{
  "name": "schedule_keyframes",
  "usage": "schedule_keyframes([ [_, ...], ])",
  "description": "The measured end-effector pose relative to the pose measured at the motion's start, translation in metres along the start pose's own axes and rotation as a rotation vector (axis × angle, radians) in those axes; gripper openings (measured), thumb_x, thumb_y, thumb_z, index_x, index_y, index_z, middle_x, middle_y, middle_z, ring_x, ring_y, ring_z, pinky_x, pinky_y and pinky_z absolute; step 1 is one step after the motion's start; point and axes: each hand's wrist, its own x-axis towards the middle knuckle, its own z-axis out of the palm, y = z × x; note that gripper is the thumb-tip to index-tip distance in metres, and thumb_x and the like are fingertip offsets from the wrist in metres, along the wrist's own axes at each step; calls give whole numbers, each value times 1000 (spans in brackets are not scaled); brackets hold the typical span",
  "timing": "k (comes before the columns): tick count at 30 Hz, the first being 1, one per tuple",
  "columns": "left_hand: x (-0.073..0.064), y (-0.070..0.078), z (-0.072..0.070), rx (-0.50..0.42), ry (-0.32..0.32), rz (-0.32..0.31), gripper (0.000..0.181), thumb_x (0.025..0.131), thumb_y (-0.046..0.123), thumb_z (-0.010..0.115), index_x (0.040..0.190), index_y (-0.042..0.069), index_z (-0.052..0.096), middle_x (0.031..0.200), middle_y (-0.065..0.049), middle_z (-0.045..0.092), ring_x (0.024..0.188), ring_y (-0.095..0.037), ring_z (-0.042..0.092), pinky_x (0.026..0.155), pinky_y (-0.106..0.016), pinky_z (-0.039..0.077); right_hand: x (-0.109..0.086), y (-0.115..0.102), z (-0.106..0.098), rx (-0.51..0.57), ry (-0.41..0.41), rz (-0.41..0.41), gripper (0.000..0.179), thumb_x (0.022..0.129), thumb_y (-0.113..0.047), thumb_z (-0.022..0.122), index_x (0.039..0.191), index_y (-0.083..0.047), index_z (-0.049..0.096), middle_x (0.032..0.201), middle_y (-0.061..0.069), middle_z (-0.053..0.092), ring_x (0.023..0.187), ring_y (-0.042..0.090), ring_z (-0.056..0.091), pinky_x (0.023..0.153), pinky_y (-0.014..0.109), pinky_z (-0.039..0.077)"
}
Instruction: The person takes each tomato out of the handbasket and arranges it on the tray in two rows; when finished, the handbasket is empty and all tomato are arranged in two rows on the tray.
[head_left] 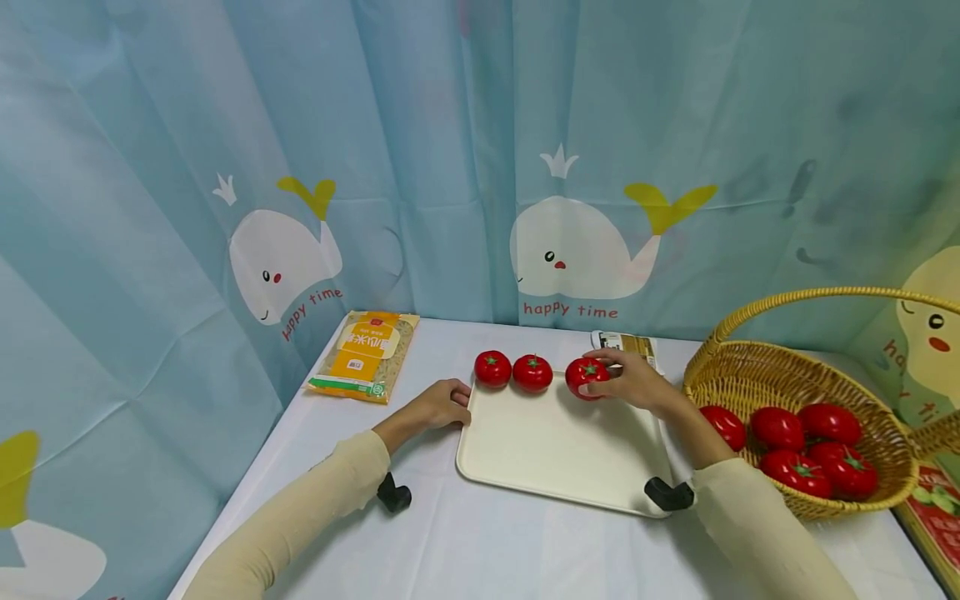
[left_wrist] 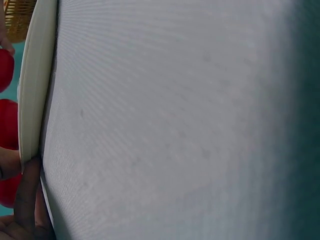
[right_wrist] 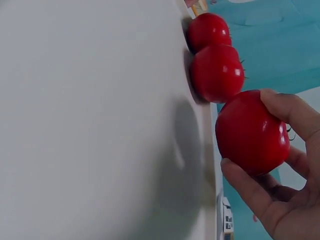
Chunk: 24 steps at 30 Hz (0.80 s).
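Note:
A cream rectangular tray (head_left: 555, 454) lies on the white-covered table. My left hand (head_left: 442, 405) pinches its left rim, with the thumb on top and fingers against the outer edge in the left wrist view. Two red tomatoes (head_left: 492, 368) (head_left: 532, 373) sit side by side along the tray's far edge. Beside them, my right hand (head_left: 628, 382) grips a third tomato (right_wrist: 252, 132) between thumb and fingers. In the right wrist view this tomato shows over the tray's far rim, and a shadow falls on the tray below it.
A wicker basket (head_left: 896, 492) with a tall handle holds several tomatoes at the right. Under its right side lies a red printed box (head_left: 937, 508). A yellow grain bag (head_left: 363, 357) lies back left; a small packet (head_left: 637, 344) lies behind the tray. A blue curtain (head_left: 450, 167) hangs behind.

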Motion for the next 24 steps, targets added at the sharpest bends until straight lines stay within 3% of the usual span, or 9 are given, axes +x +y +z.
schedule_keyframes([
  [10,1,-1,-1,-13,-6,-6,46,75,1,72,119,0,60,99,-9,61,84,-16,58,73,-25,56,14,3,6,-107,2,42,61,86,-23,79,136,3,56,129,27,58,108,34,59,77,25,53],
  [20,2,-2,0,-17,-6,4,46,74,2,72,118,0,60,98,-8,61,84,-16,58,72,-25,56,24,8,10,-146,1,73,61,87,-24,77,133,8,53,129,30,59,115,39,59,89,36,52],
  [24,1,-1,-1,-10,-1,1,45,74,2,73,118,0,60,98,-8,61,84,-16,58,72,-24,55,26,8,11,-158,-3,98,64,87,-27,77,135,7,53,132,29,57,116,38,59,87,33,53],
])
